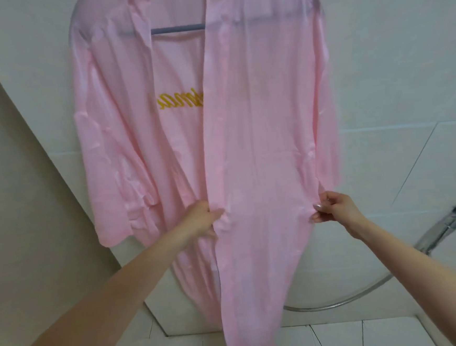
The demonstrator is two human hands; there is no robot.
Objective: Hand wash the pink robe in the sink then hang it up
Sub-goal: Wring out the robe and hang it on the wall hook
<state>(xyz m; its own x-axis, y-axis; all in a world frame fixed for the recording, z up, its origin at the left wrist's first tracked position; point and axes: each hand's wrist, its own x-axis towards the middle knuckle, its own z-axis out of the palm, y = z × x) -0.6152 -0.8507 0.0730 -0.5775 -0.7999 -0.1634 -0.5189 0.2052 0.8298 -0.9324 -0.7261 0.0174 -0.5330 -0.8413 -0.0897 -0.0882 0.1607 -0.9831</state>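
- Pink robe [244, 117] hangs lengthwise from a hanger [177, 28], straight ahead.
- Left hand [201, 218] and right hand [333, 208] pinch opposite edges of 1 front panel, level, equally near.

The robe [244, 117] hangs on a hanger [177, 28] before the wall [402, 50]. My left hand [201, 219] holds one front panel's left edge, my right hand [334, 208] its right edge; a sprayer [450, 222] sits lower right.
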